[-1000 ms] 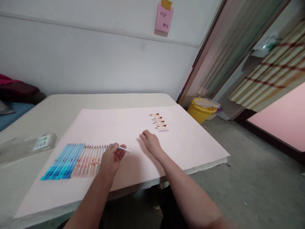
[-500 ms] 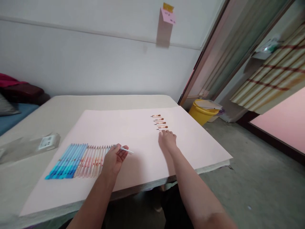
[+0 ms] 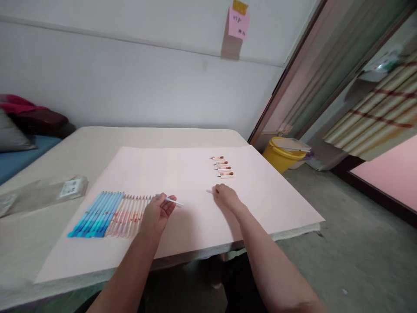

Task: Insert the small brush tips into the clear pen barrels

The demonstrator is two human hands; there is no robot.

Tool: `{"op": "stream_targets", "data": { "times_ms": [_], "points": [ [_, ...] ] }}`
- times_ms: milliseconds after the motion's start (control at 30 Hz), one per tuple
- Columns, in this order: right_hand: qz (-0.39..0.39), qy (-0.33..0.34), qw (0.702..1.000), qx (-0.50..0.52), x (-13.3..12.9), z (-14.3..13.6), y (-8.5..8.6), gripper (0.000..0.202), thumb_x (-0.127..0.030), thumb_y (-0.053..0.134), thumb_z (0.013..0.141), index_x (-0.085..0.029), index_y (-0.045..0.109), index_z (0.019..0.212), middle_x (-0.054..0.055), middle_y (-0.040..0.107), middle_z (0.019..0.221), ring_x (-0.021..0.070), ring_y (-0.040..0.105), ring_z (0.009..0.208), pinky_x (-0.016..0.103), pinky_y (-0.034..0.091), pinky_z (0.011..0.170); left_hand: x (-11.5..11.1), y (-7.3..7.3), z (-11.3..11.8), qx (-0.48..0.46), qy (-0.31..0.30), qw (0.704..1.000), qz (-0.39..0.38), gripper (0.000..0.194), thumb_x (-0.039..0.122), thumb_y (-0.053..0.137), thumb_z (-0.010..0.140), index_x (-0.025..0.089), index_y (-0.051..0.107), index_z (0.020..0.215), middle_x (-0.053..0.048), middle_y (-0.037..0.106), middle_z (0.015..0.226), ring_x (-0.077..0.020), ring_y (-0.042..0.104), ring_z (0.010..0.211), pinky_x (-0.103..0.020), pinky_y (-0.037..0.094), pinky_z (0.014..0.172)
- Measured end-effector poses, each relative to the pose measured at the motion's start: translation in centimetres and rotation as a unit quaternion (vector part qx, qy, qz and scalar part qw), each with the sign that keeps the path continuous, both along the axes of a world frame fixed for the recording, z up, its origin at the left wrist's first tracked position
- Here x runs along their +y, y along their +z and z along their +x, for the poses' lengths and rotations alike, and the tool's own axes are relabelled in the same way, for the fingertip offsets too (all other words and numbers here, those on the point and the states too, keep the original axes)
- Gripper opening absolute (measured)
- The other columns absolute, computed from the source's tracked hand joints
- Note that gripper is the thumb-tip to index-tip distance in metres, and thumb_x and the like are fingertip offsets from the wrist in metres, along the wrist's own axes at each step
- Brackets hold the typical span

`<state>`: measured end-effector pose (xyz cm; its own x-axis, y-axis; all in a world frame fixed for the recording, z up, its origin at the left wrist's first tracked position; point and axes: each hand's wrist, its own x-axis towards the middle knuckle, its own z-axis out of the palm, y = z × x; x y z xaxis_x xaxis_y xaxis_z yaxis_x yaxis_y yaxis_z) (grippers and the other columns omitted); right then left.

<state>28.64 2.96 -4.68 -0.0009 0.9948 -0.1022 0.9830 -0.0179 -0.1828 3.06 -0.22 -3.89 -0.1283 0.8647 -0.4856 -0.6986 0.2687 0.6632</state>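
Note:
My left hand [image 3: 159,213] is closed around a slim white pen-like stick [image 3: 174,201], whose end points right above the paper. Just left of it lies a row of pens, blue ones [image 3: 97,215] and pale pink-and-white ones [image 3: 127,217]; the hand covers the row's right end. My right hand [image 3: 226,196] is closed over the paper, and a small pale piece [image 3: 209,191] sticks out left of its fingertips; its kind is not clear. Beyond that hand, short cream pieces [image 3: 223,168] with brown ends and thin dark tips lie in a column.
A pale pink sheet [image 3: 280,208] covers much of the table. To the left rests a clear plastic sleeve [image 3: 42,195] with a white label. Past the right edge stands a yellow bin [image 3: 282,158]. A wall [image 3: 146,87] rises behind the table.
My right hand has drawn back toward me from the column of short pieces, with a small pale piece now showing at its fingertips. My left hand still holds the white stick.

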Motion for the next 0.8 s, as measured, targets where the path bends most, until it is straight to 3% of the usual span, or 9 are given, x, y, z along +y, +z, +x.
{"op": "stream_targets", "data": {
  "times_ms": [67, 167, 233, 600, 800],
  "points": [
    [-0.004, 0.052, 0.998, 0.029, -0.7, -2.1, 0.7, 0.012, -0.016, 0.048, 0.083, -0.019, 0.057, 0.09, 0.004, 0.062, 0.085, 0.0133, 0.054, 0.072, 0.022, 0.029, 0.059, 0.1, 0.0, -0.3, 0.005, 0.015, 1.0, 0.002, 0.007, 0.01, 0.055, 0.077, 0.014, 0.05, 0.076, -0.009, 0.065, 0.072, -0.0165, 0.066, 0.066, -0.026, 0.054, 0.057],
    [0.015, 0.167, 0.974, 0.152, -2.3, -4.5, 2.0, 0.006, -0.018, 0.051, 0.081, -0.019, 0.055, 0.087, 0.001, 0.06, 0.075, 0.0121, 0.049, 0.065, 0.022, 0.026, 0.056, 0.3, 0.2, -0.7, 0.013, 0.04, 0.999, 0.008, 0.007, 0.01, 0.055, 0.077, 0.014, 0.05, 0.077, -0.008, 0.065, 0.071, -0.0164, 0.066, 0.066, -0.025, 0.054, 0.057],
    [0.018, 0.195, 0.958, 0.209, -3.2, -5.5, 2.6, 0.003, -0.019, 0.051, 0.081, -0.019, 0.054, 0.084, -0.001, 0.058, 0.072, 0.0114, 0.048, 0.063, 0.021, 0.026, 0.056, 0.4, 0.2, -0.8, 0.018, 0.052, 0.998, 0.011, 0.007, 0.011, 0.055, 0.078, 0.014, 0.049, 0.077, -0.008, 0.065, 0.071, -0.0165, 0.066, 0.067, -0.025, 0.053, 0.057],
    [0.027, 0.192, 0.953, 0.233, -4.2, -7.7, 2.9, 0.006, -0.016, 0.055, 0.078, -0.021, 0.053, 0.08, -0.002, 0.057, 0.071, 0.0116, 0.048, 0.064, 0.022, 0.027, 0.058, -0.1, 0.4, 0.0, 0.042, 0.042, 0.998, 0.017, 0.008, 0.013, 0.057, 0.076, 0.015, 0.05, 0.078, -0.007, 0.064, 0.071, -0.016, 0.065, 0.067, -0.024, 0.052, 0.057],
    [0.056, 0.163, 0.954, 0.247, -4.6, -9.2, 2.0, 0.005, -0.017, 0.053, 0.08, -0.02, 0.052, 0.076, -0.001, 0.057, 0.069, 0.0122, 0.049, 0.063, 0.022, 0.029, 0.058, -0.4, 0.1, 0.8, 0.08, 0.018, 0.996, 0.032, 0.012, 0.017, 0.061, 0.074, 0.015, 0.052, 0.08, -0.009, 0.066, 0.078, -0.0169, 0.066, 0.072, -0.024, 0.052, 0.06]
  ]
}}
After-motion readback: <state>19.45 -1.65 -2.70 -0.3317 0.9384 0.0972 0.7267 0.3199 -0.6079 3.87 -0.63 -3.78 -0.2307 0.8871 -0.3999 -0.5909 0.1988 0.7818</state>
